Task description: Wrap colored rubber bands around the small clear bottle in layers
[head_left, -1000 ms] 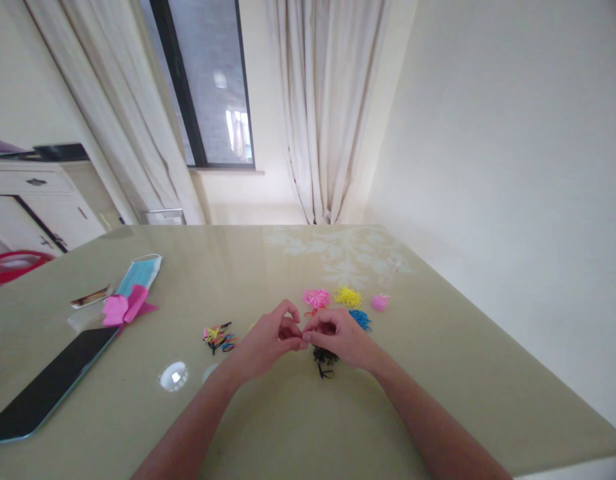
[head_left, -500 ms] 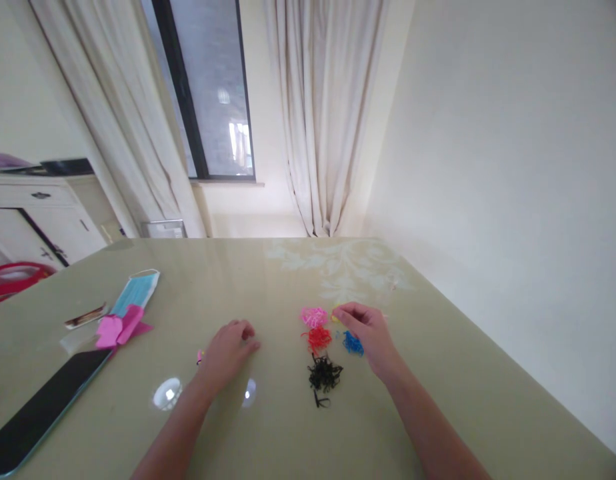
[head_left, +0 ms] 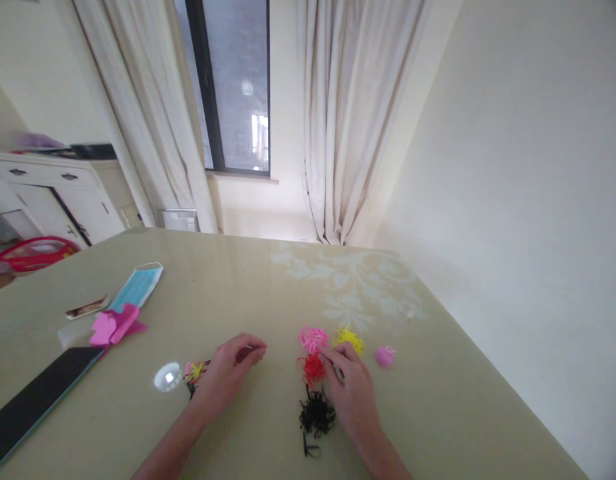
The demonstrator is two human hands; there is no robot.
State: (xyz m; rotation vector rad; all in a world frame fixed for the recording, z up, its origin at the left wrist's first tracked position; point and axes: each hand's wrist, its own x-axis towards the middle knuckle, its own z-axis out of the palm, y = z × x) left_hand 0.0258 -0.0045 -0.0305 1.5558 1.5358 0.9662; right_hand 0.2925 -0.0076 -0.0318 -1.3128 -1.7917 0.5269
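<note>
My right hand [head_left: 349,385] has its thumb and fingertips pinched at the edge of a red pile of small rubber bands [head_left: 313,368]. Whether a band is between them is too small to tell. Around that hand lie piles of pink bands [head_left: 313,339], yellow bands [head_left: 349,339] and black bands [head_left: 317,413]; the blue pile is hidden. My left hand [head_left: 237,363] rests on the table to the left, fingers curled and thumb against them, their contents hidden. Beside its wrist sits a mixed little group of coloured bands [head_left: 194,373], partly covered by the hand.
A light purple-pink pile [head_left: 385,357] lies farther right. On the left are a dark flat device [head_left: 43,400], a crumpled pink piece [head_left: 115,325], a blue face mask [head_left: 139,287] and a small printed packet [head_left: 87,307]. A wall [head_left: 528,220] borders the table's right side.
My right hand has moved from beside the yellow and blue piles to the red one, uncovering the yellow and purple-pink piles. The view has shifted, and more of the mixed group shows beside my left wrist.
</note>
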